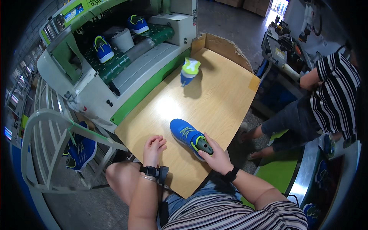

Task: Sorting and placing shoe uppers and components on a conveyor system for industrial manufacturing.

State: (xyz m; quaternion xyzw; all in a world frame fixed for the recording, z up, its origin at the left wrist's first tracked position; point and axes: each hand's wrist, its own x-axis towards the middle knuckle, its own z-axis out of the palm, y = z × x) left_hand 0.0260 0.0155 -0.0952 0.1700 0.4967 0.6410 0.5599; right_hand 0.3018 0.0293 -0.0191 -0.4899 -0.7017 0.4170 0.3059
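On the wooden tabletop [157, 126] sits a blue sneaker [186, 133] with lime laces and lining, its toe pointing away and to the left. A dark green shoe last [203, 145] fills its opening. My right hand [217, 156] is closed round the heel end, thumb on the last and fingers hidden behind the shoe's far side. My left hand [154, 146] hovers by the table's near left edge, apart from the shoe, its fingers loosely curled together with nothing visible in them. Farther back is another blue sneaker [186, 79], its white and lime sole showing.
Beyond the table, a machine [142, 73] has a green conveyor belt [115, 66] bearing two blue sneakers. A cardboard guard [226, 48] lines the far right table edge. At left, a white metal rack [57, 153] holds a blue shoe. A co-worker [326, 96] stands at right.
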